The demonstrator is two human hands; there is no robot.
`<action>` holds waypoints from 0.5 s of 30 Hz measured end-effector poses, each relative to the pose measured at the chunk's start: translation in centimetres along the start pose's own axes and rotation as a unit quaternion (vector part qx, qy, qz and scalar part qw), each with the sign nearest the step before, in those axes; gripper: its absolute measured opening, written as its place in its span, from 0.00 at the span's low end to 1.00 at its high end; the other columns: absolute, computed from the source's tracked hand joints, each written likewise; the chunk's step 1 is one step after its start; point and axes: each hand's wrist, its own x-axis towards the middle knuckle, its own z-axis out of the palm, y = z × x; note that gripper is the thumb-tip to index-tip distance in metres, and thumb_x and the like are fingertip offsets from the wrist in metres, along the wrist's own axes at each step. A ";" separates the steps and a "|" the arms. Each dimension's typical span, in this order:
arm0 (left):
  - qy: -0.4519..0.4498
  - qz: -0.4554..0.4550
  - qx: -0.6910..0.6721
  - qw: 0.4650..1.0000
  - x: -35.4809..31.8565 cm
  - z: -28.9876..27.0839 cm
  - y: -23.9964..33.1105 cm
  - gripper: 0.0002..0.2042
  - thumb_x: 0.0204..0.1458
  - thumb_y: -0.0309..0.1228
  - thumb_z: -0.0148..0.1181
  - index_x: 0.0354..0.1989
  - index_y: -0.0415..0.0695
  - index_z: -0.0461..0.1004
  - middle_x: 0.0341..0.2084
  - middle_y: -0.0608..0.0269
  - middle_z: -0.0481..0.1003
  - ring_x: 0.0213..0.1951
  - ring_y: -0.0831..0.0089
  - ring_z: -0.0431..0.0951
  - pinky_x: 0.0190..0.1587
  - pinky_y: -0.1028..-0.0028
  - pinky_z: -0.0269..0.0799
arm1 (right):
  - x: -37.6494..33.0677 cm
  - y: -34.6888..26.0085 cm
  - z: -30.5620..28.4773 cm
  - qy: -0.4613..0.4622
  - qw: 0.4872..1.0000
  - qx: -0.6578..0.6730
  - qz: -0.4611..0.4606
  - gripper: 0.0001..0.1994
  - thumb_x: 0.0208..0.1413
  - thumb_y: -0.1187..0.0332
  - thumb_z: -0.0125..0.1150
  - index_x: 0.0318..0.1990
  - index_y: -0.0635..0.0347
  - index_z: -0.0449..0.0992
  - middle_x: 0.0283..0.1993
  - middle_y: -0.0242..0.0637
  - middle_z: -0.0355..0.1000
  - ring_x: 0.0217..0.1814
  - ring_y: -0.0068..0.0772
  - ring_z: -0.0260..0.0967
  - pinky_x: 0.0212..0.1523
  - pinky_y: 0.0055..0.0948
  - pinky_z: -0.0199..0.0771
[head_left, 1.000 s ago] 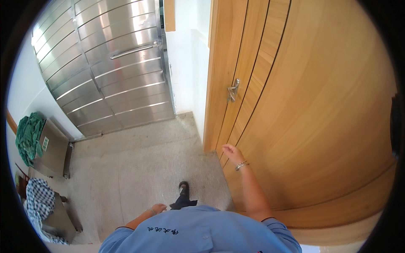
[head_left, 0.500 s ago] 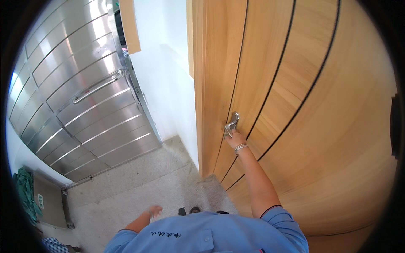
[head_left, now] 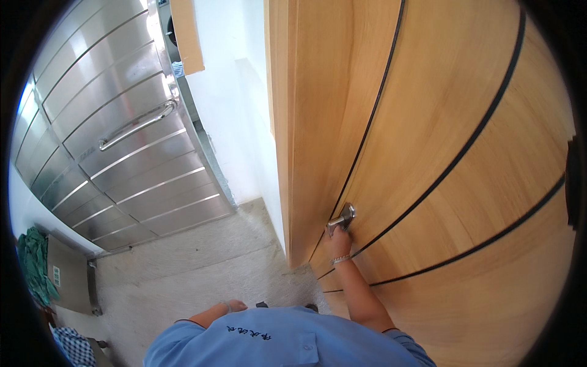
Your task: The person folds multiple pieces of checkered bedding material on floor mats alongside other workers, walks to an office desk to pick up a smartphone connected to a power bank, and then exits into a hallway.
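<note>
My right hand [head_left: 338,243] is closed around the metal lever handle [head_left: 340,219] of a tall wooden door [head_left: 422,122] with curving black grooves. A bracelet circles that wrist, and the arm reaches out to the right of my blue shirt. My left hand [head_left: 236,305] hangs low beside my body over the floor, its fingers loosely apart. No object shows in it, though the shirt hides part of this arm.
A shiny steel door [head_left: 122,165] with a long bar handle [head_left: 137,125] stands at the left. White wall [head_left: 235,116] separates the two doors. At lower left, a green cloth [head_left: 35,266] hangs by a grey box-like panel [head_left: 68,269]. The floor [head_left: 183,263] is rough and grey.
The wooden door has swung toward me, its handle and my right hand coming nearer and lower in view. My left hand has drawn closer to my body.
</note>
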 end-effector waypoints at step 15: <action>0.147 -0.224 -0.361 0.893 3.8 -6.6 10.6 0.18 0.47 0.40 0.46 0.41 0.40 0.65 0.33 0.60 0.71 0.30 0.73 0.72 0.28 0.76 0.68 | 8.0 10.0 -2.4 0.107 0.986 0.104 0.068 0.12 0.43 0.62 0.53 0.20 0.62 0.65 0.16 0.45 0.64 0.19 0.47 0.63 0.20 0.35 0.62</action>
